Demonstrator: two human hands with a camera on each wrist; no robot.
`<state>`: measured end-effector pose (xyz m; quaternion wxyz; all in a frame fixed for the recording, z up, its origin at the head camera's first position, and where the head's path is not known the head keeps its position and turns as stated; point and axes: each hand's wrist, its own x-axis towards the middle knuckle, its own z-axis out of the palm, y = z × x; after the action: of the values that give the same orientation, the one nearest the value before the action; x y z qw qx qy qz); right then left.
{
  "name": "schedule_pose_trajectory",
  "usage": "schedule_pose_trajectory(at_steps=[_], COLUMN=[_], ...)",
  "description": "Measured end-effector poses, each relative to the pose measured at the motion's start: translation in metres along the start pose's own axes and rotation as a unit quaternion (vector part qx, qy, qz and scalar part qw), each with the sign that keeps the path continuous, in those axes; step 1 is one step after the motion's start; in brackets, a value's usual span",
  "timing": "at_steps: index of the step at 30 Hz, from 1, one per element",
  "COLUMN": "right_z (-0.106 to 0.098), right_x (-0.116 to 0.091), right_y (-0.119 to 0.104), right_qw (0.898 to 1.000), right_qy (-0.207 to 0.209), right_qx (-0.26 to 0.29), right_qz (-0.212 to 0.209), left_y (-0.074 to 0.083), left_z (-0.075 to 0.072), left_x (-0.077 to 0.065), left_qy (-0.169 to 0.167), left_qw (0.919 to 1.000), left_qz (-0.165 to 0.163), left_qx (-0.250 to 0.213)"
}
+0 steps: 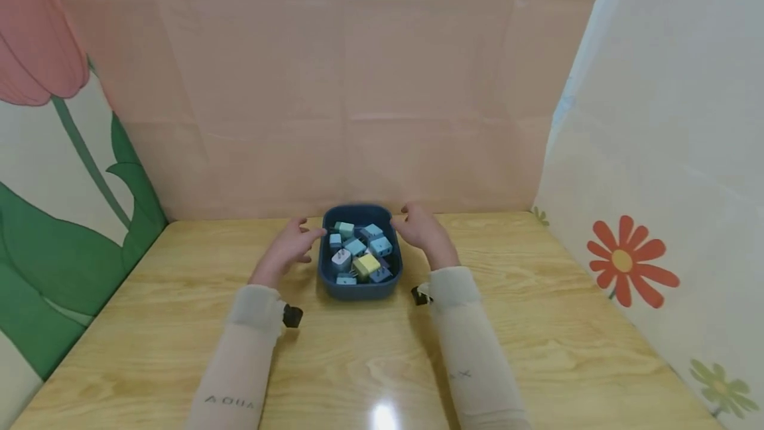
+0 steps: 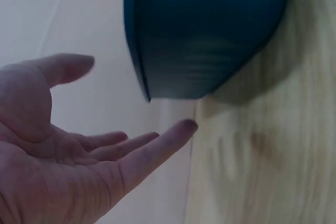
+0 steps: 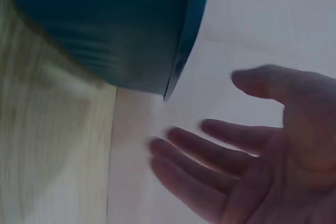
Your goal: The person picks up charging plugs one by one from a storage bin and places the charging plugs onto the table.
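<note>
One bin (image 1: 359,292): likely stiff, light; grip opposite walls.
Your left hand (image 1: 289,246): nine o'clock, spread, empty.
Right hand (image 1: 425,232): three o'clock, likewise.

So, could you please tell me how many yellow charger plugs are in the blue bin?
1: the yellow charger plug lies toward the near end of the blue bin; others may be hidden underneath.

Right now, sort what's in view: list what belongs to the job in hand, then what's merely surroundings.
Likely the job, as the hands flank it:
- blue bin
- plug adapters inside it

Just surroundings:
- wooden table
- peach backdrop
- red flower print
</note>
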<state>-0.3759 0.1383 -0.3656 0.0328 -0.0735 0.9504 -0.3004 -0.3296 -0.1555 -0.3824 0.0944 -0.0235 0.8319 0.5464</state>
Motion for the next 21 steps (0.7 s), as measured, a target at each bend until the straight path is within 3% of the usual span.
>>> schedule_pose_trajectory(at_steps=[4, 7, 13, 21], right_z=[0.005, 0.008, 0.008, 0.011], right_x=[0.000, 0.001, -0.001, 0.001], right_y=[-0.002, -0.001, -0.003, -0.006], right_qw=[0.994, 0.988, 0.990, 0.990], right_qy=[-0.106, -0.152, -0.142, -0.140], right_qx=[0.021, 0.028, 0.001, -0.025], right_qz=[0.016, 0.014, -0.004, 0.005], left_y=[0.001, 0.000, -0.004, -0.010], left_z=[0.006, 0.010, 0.021, 0.023], left_x=[0.000, 0.000, 0.006, 0.015], left_qy=[-0.014, -0.016, -0.010, 0.002], left_qw=[0.9995, 0.9997, 0.9971, 0.9948], left_qz=[-0.018, -0.019, 0.005, 0.004], left_qx=[-0.020, 0.006, 0.075, 0.102])
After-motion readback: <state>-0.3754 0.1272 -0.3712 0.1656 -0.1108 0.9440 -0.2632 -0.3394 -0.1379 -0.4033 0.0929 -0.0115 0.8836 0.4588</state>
